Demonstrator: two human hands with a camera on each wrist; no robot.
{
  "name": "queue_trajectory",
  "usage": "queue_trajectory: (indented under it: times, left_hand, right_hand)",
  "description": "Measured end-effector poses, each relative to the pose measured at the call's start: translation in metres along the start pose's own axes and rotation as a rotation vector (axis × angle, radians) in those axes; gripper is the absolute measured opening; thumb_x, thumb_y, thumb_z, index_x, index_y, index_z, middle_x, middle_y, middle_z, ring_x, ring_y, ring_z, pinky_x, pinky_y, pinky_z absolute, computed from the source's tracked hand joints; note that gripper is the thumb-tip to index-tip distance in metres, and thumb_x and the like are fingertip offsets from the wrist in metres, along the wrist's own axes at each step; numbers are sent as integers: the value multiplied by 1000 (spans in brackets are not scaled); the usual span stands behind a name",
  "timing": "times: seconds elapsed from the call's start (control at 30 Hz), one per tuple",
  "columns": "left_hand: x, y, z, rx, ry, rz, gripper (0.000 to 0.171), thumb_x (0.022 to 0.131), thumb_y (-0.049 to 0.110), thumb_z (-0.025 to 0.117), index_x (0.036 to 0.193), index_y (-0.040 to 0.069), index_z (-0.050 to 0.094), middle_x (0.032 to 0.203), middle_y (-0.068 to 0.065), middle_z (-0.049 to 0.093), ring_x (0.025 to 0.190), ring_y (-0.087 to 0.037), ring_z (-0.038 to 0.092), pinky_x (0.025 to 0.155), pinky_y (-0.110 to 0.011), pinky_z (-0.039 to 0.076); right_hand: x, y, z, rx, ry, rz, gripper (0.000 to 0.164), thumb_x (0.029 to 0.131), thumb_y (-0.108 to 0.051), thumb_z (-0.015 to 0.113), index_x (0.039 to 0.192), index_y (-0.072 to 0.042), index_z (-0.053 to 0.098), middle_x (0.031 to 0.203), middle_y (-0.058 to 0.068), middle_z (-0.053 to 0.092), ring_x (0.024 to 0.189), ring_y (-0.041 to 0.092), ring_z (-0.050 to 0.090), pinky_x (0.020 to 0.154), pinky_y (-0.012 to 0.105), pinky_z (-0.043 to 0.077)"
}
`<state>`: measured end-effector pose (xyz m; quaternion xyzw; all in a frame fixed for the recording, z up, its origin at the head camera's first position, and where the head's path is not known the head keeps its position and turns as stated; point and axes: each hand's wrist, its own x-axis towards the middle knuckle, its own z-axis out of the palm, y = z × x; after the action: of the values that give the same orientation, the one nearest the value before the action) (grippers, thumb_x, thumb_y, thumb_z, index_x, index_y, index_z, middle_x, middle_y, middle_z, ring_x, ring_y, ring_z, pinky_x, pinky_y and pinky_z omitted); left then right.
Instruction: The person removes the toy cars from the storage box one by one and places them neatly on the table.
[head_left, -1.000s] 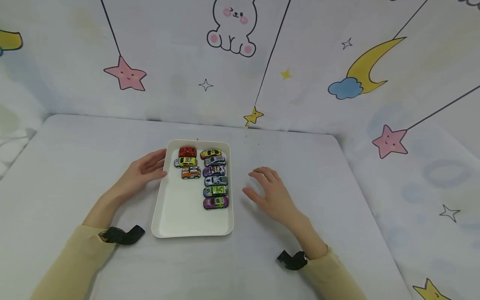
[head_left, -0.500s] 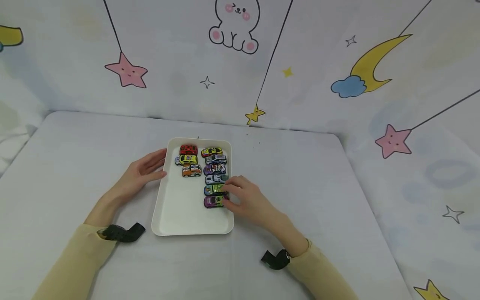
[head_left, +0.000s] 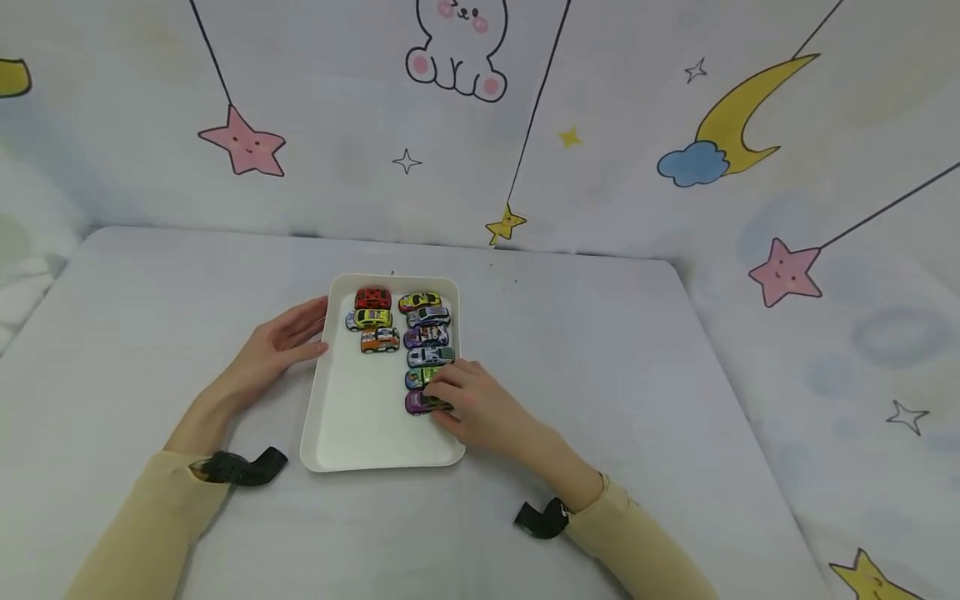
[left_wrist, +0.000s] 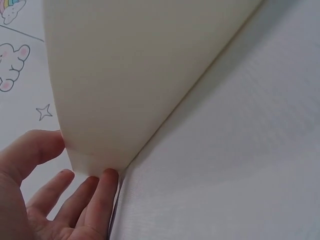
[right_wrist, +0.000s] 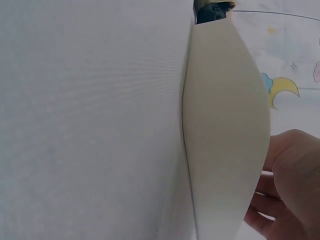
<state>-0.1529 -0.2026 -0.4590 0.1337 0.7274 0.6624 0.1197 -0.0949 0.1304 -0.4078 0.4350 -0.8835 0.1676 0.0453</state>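
Observation:
A shallow white tray [head_left: 363,433] lies on the table in the head view, with small toy cars in two columns. My left hand [head_left: 273,350] rests at the tray's left side, fingers extended; in the left wrist view its fingertips [left_wrist: 107,180] touch the outer wall. Over the right rim reaches my right hand [head_left: 483,412], pinching the purple toy car [head_left: 417,403] at the bottom of the right column between thumb and fingers. Just above it, a green toy car [head_left: 418,378] is partly covered by those fingers. The tray wall hides the cars in the right wrist view.
Farther up the right column are a silver-blue pickup [head_left: 430,357] and several more cars. The left column holds a red car [head_left: 372,298], a yellow car [head_left: 371,319] and an orange car [head_left: 379,340]. A cartoon-printed cloth [head_left: 337,108] hangs behind the table.
My right hand has come in from the right of the tray, over its rim, and its fingers have closed on the purple toy car. The left hand stays at the tray's side.

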Motion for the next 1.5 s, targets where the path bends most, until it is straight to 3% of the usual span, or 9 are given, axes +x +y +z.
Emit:
queue_trajectory:
  times: [0.37, 0.63, 1.1, 1.5]
  left_hand:
    - [-3, -1, 1, -7, 1, 13, 68, 89, 10, 64, 148, 15, 29, 152, -14, 27, 137, -20, 34, 100, -12, 38]
    - [-3, -6, 1, -31, -7, 31, 67, 90, 6, 62, 148, 13, 29, 152, -15, 26, 137, -18, 33, 100, -13, 38]
    - [-2, 1, 2, -16, 1, 23, 66, 90, 4, 62, 147, 12, 30, 152, -15, 28, 137, -18, 34, 100, -13, 39]
    - [-1, -1, 0, -18, -16, 21, 66, 90, 7, 62, 148, 13, 30, 152, -13, 28, 135, -11, 37, 99, -13, 39]
  right_hand:
    - [0, -5, 3, -53, -47, -10, 23, 82, -10, 71, 104, -13, 67, 102, -2, 59, 95, 12, 56, 91, 30, 44]
    - [0, -10, 4, -49, -99, 34, 25, 84, -10, 70, 108, -13, 67, 108, -1, 62, 99, 12, 58, 90, 28, 45]
    - [0, -10, 3, -33, -84, 42, 27, 84, -12, 70, 111, -12, 66, 111, 0, 64, 104, 13, 58, 91, 27, 45]
    - [-1, -9, -19, 96, 112, 14, 29, 82, -8, 72, 111, -10, 67, 112, 0, 62, 105, 11, 58, 92, 18, 48]
